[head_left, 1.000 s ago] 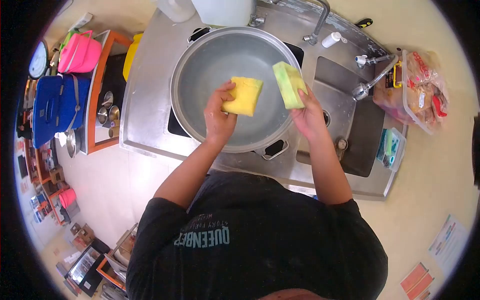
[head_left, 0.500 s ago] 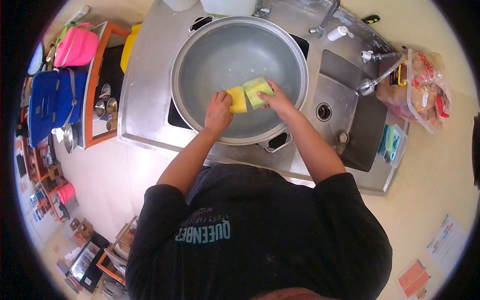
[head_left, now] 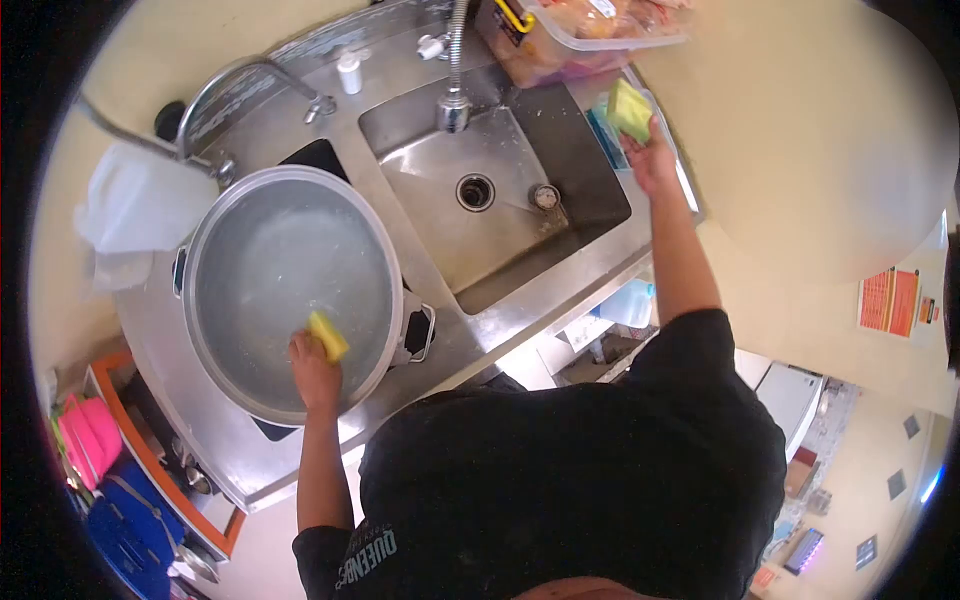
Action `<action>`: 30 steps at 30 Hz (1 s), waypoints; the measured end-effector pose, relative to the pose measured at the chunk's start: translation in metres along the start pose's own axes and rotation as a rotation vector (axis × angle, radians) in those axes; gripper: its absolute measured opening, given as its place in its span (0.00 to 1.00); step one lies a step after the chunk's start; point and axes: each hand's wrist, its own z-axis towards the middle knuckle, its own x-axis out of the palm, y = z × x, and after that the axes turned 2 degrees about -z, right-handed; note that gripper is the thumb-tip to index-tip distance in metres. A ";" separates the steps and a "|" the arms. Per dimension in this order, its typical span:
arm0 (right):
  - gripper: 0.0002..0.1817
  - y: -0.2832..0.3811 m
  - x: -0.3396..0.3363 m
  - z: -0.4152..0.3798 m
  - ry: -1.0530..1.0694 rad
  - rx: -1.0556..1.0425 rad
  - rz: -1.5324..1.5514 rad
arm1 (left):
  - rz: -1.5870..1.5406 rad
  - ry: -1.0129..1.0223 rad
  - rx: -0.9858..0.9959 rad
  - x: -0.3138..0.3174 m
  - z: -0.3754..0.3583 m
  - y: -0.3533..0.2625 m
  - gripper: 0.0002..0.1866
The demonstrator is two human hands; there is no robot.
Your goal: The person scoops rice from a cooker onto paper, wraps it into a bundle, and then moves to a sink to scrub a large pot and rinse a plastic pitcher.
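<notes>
My left hand [head_left: 315,371] is closed on a yellow sponge [head_left: 327,337] inside a large round metal pot [head_left: 392,240], near its front rim. Greyish liquid fills the pot's wide interior. Out to the right, my right hand [head_left: 652,160] grips a green-and-yellow sponge [head_left: 630,111]. That sponge is over a small clear container [head_left: 612,128] with blue-green items, on the counter beside the sink. Part of this container is hidden by the hand and sponge.
A steel sink [head_left: 445,255] with a drain lies between the pot and the small container. A sprayer tap [head_left: 453,110] hangs over it. At the back are a curved faucet [head_left: 320,105], a white bottle [head_left: 349,74] and a plastic bin [head_left: 560,50] of bagged items.
My right hand has carried its sponge away from the pot, across to the sink's far right. My left hand stays in the pot with the yellow sponge. The view has turned right.
</notes>
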 end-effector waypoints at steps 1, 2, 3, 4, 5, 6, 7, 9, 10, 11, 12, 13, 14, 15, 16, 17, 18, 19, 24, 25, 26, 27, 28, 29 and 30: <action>0.29 0.010 -0.019 0.012 -0.163 -0.056 -0.402 | 0.077 0.041 0.030 -0.002 0.005 -0.004 0.15; 0.30 0.017 -0.035 0.021 -0.323 -0.102 -0.804 | 0.157 0.101 0.036 0.009 0.007 0.004 0.16; 0.31 0.022 -0.046 0.028 -0.479 -0.148 -1.209 | 0.233 0.156 0.038 0.032 0.010 0.015 0.16; 0.31 0.022 -0.054 0.031 -0.307 -0.083 -1.429 | 0.306 0.209 0.036 0.039 0.015 0.015 0.16; 0.31 0.018 -0.062 0.033 -0.119 -0.014 -1.641 | 0.293 0.217 0.082 0.044 0.018 0.017 0.15; 0.31 0.012 -0.072 0.036 0.084 0.060 -1.844 | 0.279 0.229 0.124 0.044 0.019 0.015 0.15; 0.29 0.007 -0.092 0.045 0.205 0.011 -1.762 | 0.268 0.243 0.164 0.041 0.018 0.012 0.15; 0.26 0.003 -0.130 0.076 0.467 -0.091 -1.581 | -0.008 0.279 0.007 0.050 0.031 0.013 0.15; 0.19 0.023 -0.109 0.060 0.413 -0.232 -1.745 | -0.142 0.288 -0.109 0.051 0.032 0.017 0.15; 0.14 0.032 -0.100 0.064 0.329 -0.123 -1.832 | -0.402 0.211 -0.140 0.041 0.036 0.012 0.14; 0.11 0.028 -0.146 0.098 0.411 -0.208 -1.650 | -0.587 0.204 -0.338 0.012 0.035 -0.006 0.14; 0.08 0.048 -0.099 0.061 0.498 -0.124 -1.164 | -0.646 0.093 -0.360 -0.003 0.032 -0.015 0.14; 0.08 0.061 -0.064 0.039 0.307 -0.120 -1.166 | -0.575 -0.014 -0.407 -0.020 0.027 -0.023 0.16; 0.08 0.065 -0.045 0.023 0.238 -0.160 -1.234 | -0.559 -0.179 -0.296 -0.043 0.023 -0.037 0.16; 0.09 0.052 -0.014 0.002 0.333 -0.161 -1.094 | -0.517 -0.228 -0.277 -0.058 0.021 -0.040 0.17; 0.11 0.032 0.024 -0.032 0.399 -0.162 -0.960 | -0.487 -0.267 -0.235 -0.065 0.018 -0.042 0.17; 0.11 -0.003 0.071 -0.076 0.460 -0.119 -0.865 | -0.490 -0.322 -0.251 -0.064 0.016 -0.043 0.17; 0.12 -0.038 0.123 -0.125 0.511 -0.078 -0.771 | -0.496 -0.375 -0.260 -0.064 0.014 -0.046 0.16; 0.23 -0.255 0.263 -0.247 1.003 0.188 -1.033 | -0.497 -0.495 -0.340 -0.025 0.002 -0.046 0.14; 0.24 -0.303 0.269 -0.259 1.078 0.267 -1.017 | -0.492 -0.447 -0.359 -0.016 -0.002 -0.046 0.17; 0.25 -0.315 0.277 -0.269 1.104 0.344 -0.989 | -0.490 -0.400 -0.374 -0.009 -0.003 -0.046 0.19; 0.26 -0.326 0.286 -0.280 1.127 0.421 -0.963 | -0.489 -0.354 -0.390 -0.003 -0.005 -0.045 0.21; 0.28 -0.317 0.299 -0.290 1.109 0.502 -0.928 | -0.490 -0.248 -0.335 0.001 -0.010 -0.041 0.27; 0.31 -0.312 0.310 -0.299 1.087 0.582 -0.896 | -0.435 -0.202 -0.246 0.006 -0.014 -0.036 0.28; 0.34 -0.328 0.305 -0.296 1.244 0.326 -1.077 | -0.383 -0.153 -0.157 0.009 -0.017 -0.031 0.29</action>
